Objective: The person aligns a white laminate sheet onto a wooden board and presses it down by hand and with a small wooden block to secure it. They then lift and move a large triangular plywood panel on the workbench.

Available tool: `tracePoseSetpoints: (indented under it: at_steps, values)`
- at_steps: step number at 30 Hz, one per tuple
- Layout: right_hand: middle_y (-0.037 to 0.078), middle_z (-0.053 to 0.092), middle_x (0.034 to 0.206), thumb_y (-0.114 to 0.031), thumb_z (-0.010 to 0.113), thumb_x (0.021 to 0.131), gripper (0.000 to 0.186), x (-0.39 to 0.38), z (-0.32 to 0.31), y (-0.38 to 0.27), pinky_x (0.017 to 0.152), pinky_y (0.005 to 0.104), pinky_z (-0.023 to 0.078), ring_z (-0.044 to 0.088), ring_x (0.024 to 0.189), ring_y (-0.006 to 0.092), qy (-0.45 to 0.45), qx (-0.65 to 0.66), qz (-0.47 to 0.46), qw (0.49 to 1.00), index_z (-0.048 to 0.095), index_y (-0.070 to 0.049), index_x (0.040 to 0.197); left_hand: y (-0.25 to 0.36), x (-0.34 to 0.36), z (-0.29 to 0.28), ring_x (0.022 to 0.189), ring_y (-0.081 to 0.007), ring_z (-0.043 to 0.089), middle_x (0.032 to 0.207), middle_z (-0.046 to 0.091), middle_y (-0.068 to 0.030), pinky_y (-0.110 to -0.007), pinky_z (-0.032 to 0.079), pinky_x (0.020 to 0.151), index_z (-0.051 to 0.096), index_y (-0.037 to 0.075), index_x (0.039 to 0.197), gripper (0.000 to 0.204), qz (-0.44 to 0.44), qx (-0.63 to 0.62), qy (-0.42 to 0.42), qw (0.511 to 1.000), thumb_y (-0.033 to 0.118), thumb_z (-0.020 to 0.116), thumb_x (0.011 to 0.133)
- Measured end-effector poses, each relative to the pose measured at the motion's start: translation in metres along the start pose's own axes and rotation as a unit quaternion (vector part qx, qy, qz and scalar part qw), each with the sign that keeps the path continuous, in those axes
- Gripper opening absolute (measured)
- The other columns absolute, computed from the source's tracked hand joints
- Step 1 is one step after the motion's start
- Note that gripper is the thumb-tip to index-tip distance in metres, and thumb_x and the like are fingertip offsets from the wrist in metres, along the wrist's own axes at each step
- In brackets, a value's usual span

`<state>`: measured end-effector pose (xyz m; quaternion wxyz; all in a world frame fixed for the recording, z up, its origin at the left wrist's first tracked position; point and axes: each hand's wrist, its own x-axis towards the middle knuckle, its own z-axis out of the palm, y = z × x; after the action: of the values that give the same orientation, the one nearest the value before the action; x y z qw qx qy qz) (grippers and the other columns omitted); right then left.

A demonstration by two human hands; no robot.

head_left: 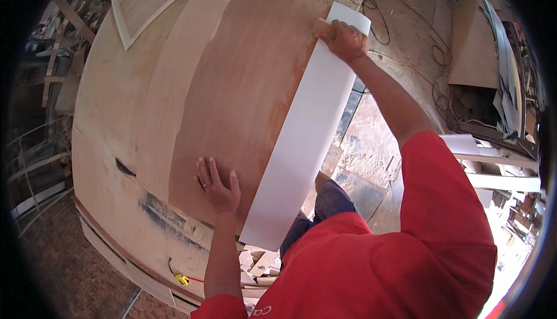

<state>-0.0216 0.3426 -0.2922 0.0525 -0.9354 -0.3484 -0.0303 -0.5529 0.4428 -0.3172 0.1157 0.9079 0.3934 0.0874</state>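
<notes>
A reddish-brown wood sheet [243, 81] lies on the workbench, and a long white strip [301, 127] runs along its right edge, bending down slightly over the side. My left hand [218, 191] rests flat on the brown sheet near its close end, fingers spread, holding nothing. At the far end of the white strip, my right hand [348, 40] grips a small wooden block [322, 28] and presses down on the strip. Part of the block is hidden under my fingers.
The pale wooden workbench [110, 116] extends left, with a framed panel [156, 6] at its far end. A small yellow object [181, 279] lies by the near edge. Cables [438, 58] trail over the floor at right, beside stacked boards [473, 46]. Offcuts [264, 264] lie below.
</notes>
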Motion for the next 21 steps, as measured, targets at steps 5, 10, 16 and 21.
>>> tracePoseSetpoints:
  at_steps: [5,10,16,21]
  values:
    - [0.011,0.075,0.114,-0.077,0.055,0.089,0.069,0.078,0.024,0.056,0.086,0.0512,0.057,0.071,0.108,0.0327,0.029,-0.013,0.01,0.999,0.068,-0.015,0.116,0.008,0.007,-0.004,0.154,-0.0435,0.027,0.164,0.031,-0.0252,-0.061,0.015,0.124,0.037,0.004,0.157,0.072,0.006,0.013,-0.01,1.0,0.037,0.059,0.097]
    - [0.015,0.074,0.113,-0.069,0.064,0.088,0.059,0.13,0.056,0.116,0.087,0.0539,0.055,0.071,0.107,0.0381,0.058,-0.014,0.025,0.998,0.068,-0.02,0.12,0.014,0.011,-0.003,0.154,-0.0427,0.026,0.165,0.031,-0.0254,-0.059,0.013,0.125,0.039,0.003,0.157,0.074,-0.003,0.021,-0.012,1.0,0.042,0.056,0.096]
    - [0.018,0.072,0.123,-0.062,0.069,0.089,0.065,0.111,0.0,0.116,0.093,0.0492,0.054,0.07,0.112,0.0366,0.139,0.158,0.174,0.962,0.061,-0.017,0.136,0.012,0.004,-0.008,0.154,-0.0426,0.026,0.165,0.03,-0.0251,-0.061,0.015,0.124,0.037,0.004,0.157,0.074,-0.004,0.025,-0.024,0.999,0.041,0.056,0.097]
    - [0.015,0.074,0.114,-0.048,0.07,0.096,0.054,0.013,-0.015,0.126,0.086,0.0396,0.054,0.071,0.1,0.0267,0.191,0.382,0.116,0.897,0.063,-0.008,0.131,0.007,-0.001,-0.007,0.155,-0.0403,0.026,0.166,0.029,-0.0229,-0.063,0.017,0.123,0.035,0.005,0.158,0.075,0.006,0.031,-0.013,0.999,0.044,0.057,0.098]
